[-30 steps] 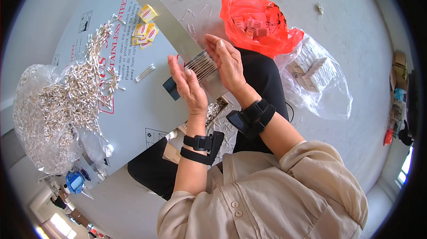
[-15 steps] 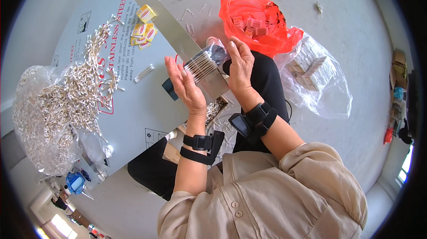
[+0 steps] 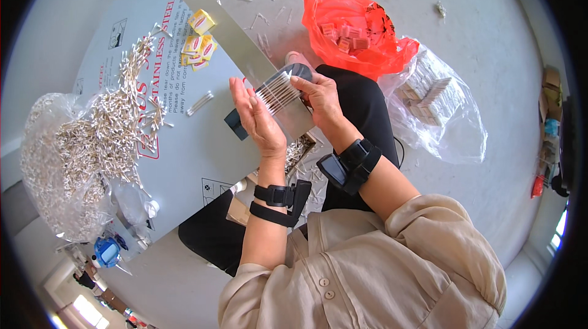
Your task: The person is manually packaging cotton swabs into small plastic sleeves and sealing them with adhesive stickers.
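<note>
A row of white-tipped cotton swabs lies side by side on a metal box at the table's near edge. A dark rounded piece shows behind the swabs' far end, and a dark block juts out on the left. Upright beside the row's left end, my left hand has its fingers stretched out and holds nothing. From the other side my right hand leans in, its fingertips extended onto the right ends of the swabs. Its palm is hidden.
Loose swabs spill from a clear bag across the table, near small yellow boxes. A box of swabs sits below my hands. On the floor are a red bag with small packs and a clear bag of white packs.
My right hand has tipped left and down from upright, bringing its fingertips onto the swabs' right ends. My left hand stays nearly in place.
</note>
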Demonstrator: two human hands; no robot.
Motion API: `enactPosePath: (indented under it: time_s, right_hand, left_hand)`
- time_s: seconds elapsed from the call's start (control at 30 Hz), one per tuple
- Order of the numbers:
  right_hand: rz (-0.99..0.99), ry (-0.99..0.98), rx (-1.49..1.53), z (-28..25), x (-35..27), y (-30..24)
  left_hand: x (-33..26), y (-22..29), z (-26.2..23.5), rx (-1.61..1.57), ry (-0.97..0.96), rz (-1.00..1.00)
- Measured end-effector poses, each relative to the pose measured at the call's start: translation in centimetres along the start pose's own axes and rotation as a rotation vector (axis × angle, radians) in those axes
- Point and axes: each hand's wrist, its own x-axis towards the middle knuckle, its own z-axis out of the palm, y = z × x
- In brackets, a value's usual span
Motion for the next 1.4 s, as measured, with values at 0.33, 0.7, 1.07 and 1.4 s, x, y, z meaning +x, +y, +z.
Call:
enactPosePath:
  time_s: [0.33, 0.7, 1.07, 1.4]
  right_hand:
    - [0.020, -0.013, 0.042, 0.0, 0.4, -0.3]
    - [0.026, -0.008, -0.023, -1.0, 0.5, 0.7]
    - [-0.227, -0.008, -0.284, 0.5, 2.1, 0.8]
    - [-0.203, -0.095, -0.028, 0.5, 1.8, 1.3]
  left_hand:
    - [-0.7, 1.3, -0.7, 0.569, -0.105, 0.120]
    - [-2.0, 1.8, -1.0, 1.400, -0.564, 0.224]
    - [-1.5, 1.6, -0.8, 1.438, -0.597, 0.228]
    - [-2.7, 0.8, -1.4, 1.380, -0.338, 0.234]
